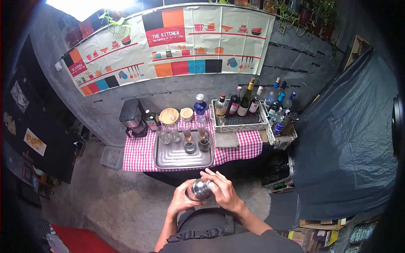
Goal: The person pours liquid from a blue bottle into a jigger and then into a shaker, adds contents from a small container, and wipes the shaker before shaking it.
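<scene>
A shiny metal cocktail shaker point(201, 189) is between my two hands, close in front of my body and nearer to me than the table edge. My left hand point(182, 199) is wrapped round its side from the left. My right hand point(224, 193) grips it from the right, with the fingers bent over its upper end. The shaker looks tilted, and my palms hide much of it. Beyond my hands, a metal tray point(181, 160) lies on the table, bearing clear glasses point(164, 136) and two round dark-looking glass vessels point(189, 146).
A red-checked cloth point(138, 154) covers the table. At its back stand a coffee maker point(131, 117), a dark bottle point(152, 121), a blue-topped bottle point(200, 104) and wooden-lidded jars point(169, 115). On the right, a wicker basket point(240, 127) holds several bottles. A plastic bin point(112, 157) sits on the floor.
</scene>
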Motion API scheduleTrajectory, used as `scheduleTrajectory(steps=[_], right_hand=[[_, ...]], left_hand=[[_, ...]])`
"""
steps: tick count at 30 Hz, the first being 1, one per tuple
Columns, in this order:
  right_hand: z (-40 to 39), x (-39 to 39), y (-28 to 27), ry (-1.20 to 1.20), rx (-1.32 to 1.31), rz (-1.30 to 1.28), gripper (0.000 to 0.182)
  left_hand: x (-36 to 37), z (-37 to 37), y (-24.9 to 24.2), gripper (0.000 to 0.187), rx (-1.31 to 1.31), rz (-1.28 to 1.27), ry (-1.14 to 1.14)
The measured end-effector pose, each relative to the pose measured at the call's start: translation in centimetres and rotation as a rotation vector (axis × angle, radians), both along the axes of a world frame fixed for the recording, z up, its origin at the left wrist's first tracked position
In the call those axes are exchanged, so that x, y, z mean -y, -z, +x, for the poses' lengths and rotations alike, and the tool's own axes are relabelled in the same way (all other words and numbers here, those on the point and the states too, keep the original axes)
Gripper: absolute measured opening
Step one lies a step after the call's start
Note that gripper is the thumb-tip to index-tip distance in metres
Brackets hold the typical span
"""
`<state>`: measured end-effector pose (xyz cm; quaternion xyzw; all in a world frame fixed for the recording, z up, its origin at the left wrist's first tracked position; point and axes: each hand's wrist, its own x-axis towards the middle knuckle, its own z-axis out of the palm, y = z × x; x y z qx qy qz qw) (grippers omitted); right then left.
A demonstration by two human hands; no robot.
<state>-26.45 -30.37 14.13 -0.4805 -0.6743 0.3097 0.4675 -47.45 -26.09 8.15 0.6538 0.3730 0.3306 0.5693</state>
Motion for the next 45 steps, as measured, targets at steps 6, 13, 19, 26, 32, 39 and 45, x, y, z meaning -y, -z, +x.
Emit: scheduleTrajectory(steps=[6, 13, 19, 26, 32, 39, 45], right_hand=[[-0.8, 0.3, -1.1, -0.177, 0.151, 0.181, 0.041], [0.1, 0.7, 0.2, -0.051, 0.025, 0.003, 0.039], [-1.0, -0.3, -1.1, -0.122, 0.114, 0.073, 0.041], [-0.1, 0.5, -0.1, -0.105, 0.002, -0.006, 0.037], [-0.5, -0.9, -0.9, -0.024, 0.055, -0.019, 0.036], [-0.5, 0.4, -0.5, -0.218, 0.101, 0.091, 0.039], [-0.7, -0.5, -0.9, -0.069, 0.089, -0.003, 0.035]], left_hand=[[0.0, 0.2, -1.2, 0.080, 0.111, -0.002, 0.095], [-0.2, -0.7, 0.8, 0.080, -0.044, 0.124, 0.006], [1.1, 0.8, -0.4, 0.076, 0.085, -0.086, 0.079], [0.2, -0.3, 0.2, 0.074, 0.023, 0.088, -0.039], [0.8, 0.5, -0.8, 0.077, 0.049, -0.139, 0.058], [0.1, -0.3, 0.5, 0.081, 0.012, 0.074, -0.025], [-0.7, -0.8, -0.5, 0.077, -0.055, 0.034, 0.087]])
